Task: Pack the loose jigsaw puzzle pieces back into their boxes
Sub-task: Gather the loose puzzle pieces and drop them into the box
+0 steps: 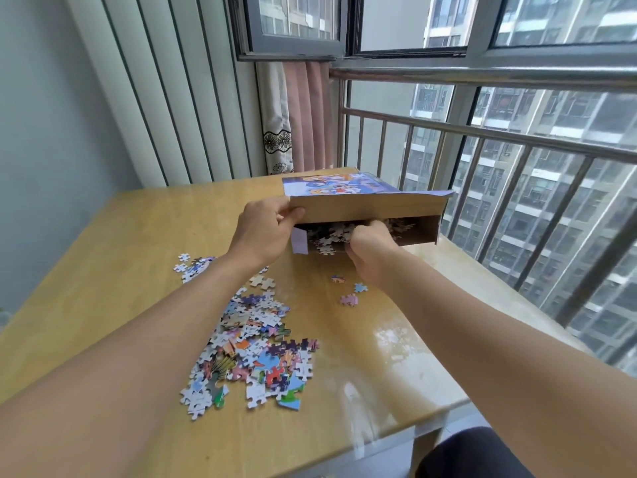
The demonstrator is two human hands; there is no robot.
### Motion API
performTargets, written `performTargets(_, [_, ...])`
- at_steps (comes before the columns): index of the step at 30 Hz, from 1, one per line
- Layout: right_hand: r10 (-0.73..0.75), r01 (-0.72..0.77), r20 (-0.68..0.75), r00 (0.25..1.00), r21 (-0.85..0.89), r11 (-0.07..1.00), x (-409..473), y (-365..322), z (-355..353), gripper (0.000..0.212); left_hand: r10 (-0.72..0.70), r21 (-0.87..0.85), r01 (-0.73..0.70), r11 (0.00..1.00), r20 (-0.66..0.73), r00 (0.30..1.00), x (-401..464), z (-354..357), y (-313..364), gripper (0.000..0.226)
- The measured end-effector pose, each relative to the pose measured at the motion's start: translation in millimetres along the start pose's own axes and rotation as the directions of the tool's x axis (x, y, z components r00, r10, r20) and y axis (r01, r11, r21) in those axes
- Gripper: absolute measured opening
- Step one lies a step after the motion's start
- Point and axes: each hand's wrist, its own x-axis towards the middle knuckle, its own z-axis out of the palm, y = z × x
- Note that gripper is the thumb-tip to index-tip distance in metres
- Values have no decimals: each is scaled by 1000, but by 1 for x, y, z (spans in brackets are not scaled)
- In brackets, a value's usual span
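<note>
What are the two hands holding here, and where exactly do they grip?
The left hand pinches the brown cardboard flap of the purple puzzle box at its left corner. The right hand clutches loose puzzle pieces at the opening.

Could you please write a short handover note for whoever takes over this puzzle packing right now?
Left hand: grips the raised flap of the puzzle box, keeping its mouth open.
Right hand: curled at the box mouth among pieces; whether it grips any cannot be told.
Done: many pieces already lie inside the box.
Left: the big pile on the table, a small cluster at far left, and a few strays near the right forearm.
</note>
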Motion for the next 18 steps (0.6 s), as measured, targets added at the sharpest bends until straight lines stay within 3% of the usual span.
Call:
performTargets(2, [-28, 20, -32, 999, -229, 973, -3, 2, -7, 26, 4, 1, -4, 1000, 0, 1000, 0, 0, 1, 21])
performTargets(4, [-102, 62, -79, 992, -402, 913, -5, 4, -13, 6, 4, -15, -4, 1000, 0, 1000, 1, -1, 2, 22])
performTargets(7, [-336, 275, 28, 941, -642, 716, 0, 10, -17, 23, 8, -31, -9, 999, -13, 1000, 2, -2, 3, 21])
performTargets(10, [-476, 440, 177, 861, -728, 526, -1, 14, -19, 22, 16, -19, -16, 1000, -13, 1000, 4, -3, 4, 21])
performTargets(13, [-548, 562, 355, 757, -782, 270, 0, 13, -24, 27, 24, -3, -24, 1000, -10, 1000, 4, -2, 3, 22])
performTargets(16, [-506, 606, 514, 693, -795, 21, 3, 11, -32, 26, 31, -2, -31, 1000, -22, 999, 3, -2, 3, 22])
performTargets(18, [-484, 612, 563, 670, -788, -70, 3, 10, -40, 33, 30, -3, -30, 1000, -30, 999, 3, -1, 4, 22])
